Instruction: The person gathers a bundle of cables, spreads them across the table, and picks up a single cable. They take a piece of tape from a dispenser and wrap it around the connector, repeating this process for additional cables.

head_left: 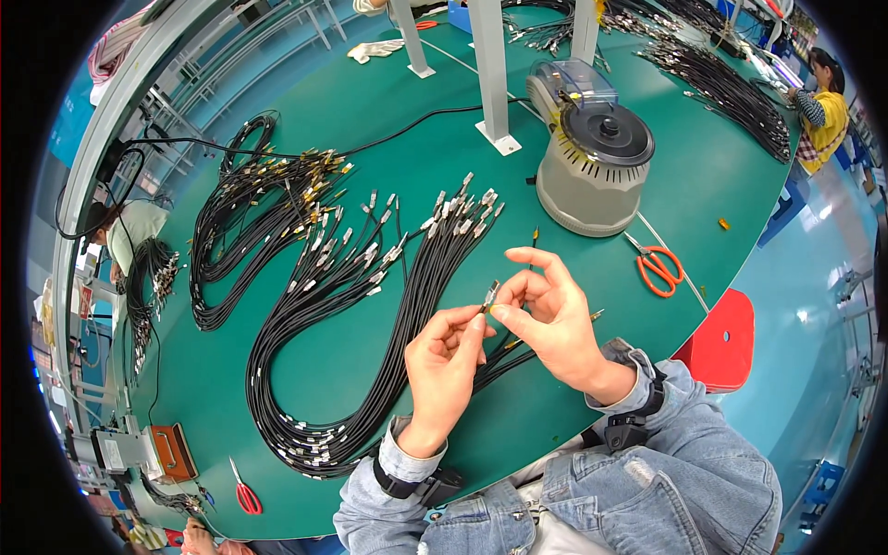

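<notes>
Close to the table's front edge, my left hand [439,370] pinches the end of a black cable, where a small silver connector [491,294] points up from the fingertips. My right hand [555,324] meets it from the other side: thumb and a curled finger close at the connector's base, index finger arched above. A bit of yellow shows there, too small to make out. Several loose black cables [504,365] run beneath both hands. Left of my hands lies a thick bundle of black cables [264,370], bent in a U, with silver connectors at its ends.
A round grey tape dispenser [592,180] stands beyond my right hand, beside orange-handled scissors [659,270]. More cable bundles [208,277] lie farther left. Red-handled scissors [246,495] rest at the lower left. Metal posts [493,83] rise from the green table. A red stool [721,342] stands at right; other people work nearby.
</notes>
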The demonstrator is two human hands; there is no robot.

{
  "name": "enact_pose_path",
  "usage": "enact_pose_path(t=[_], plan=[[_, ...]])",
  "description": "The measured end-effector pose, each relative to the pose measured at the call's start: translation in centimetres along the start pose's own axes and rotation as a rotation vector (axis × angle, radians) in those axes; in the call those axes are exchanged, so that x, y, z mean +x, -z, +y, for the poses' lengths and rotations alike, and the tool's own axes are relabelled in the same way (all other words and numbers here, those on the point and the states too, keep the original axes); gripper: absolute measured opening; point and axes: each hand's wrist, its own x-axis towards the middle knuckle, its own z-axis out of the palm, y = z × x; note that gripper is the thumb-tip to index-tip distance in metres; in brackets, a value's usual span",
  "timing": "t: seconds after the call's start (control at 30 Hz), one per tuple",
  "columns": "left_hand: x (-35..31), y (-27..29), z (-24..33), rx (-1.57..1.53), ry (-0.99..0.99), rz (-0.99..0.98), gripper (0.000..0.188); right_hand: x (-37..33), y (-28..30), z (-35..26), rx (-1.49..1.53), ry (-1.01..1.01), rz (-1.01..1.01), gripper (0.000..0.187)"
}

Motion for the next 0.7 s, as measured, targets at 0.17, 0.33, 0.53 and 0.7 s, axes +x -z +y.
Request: enact_pose_path(t=[0.17, 0.33, 0.53, 0.7], plan=[[-0.2, -0.2, -1.0, 0.281, -0.324, 0.095, 0.010, -0.2, -0.3, 0.0, 0.052, 0.009, 0.046, 0.051], [-0.4, -0.1, -1.1, 0.521, -0.506, 0.135, 0.010, -0.3, -0.3, 0.0, 0.053, 0.014, 0.054, 0.050], [-0.3, -0.6, -0.8, 0.640, -0.617, 0.171, 0.012, -0.3, -0.3, 0.0, 0.068, 0.001, 0.061, 0.049], [-0.1, -0.4, -1.1, 0.690, -0.728, 0.186, 0.017, -0.2, -0.3, 0.1, 0.075, -0.011, 0.058, 0.048]])
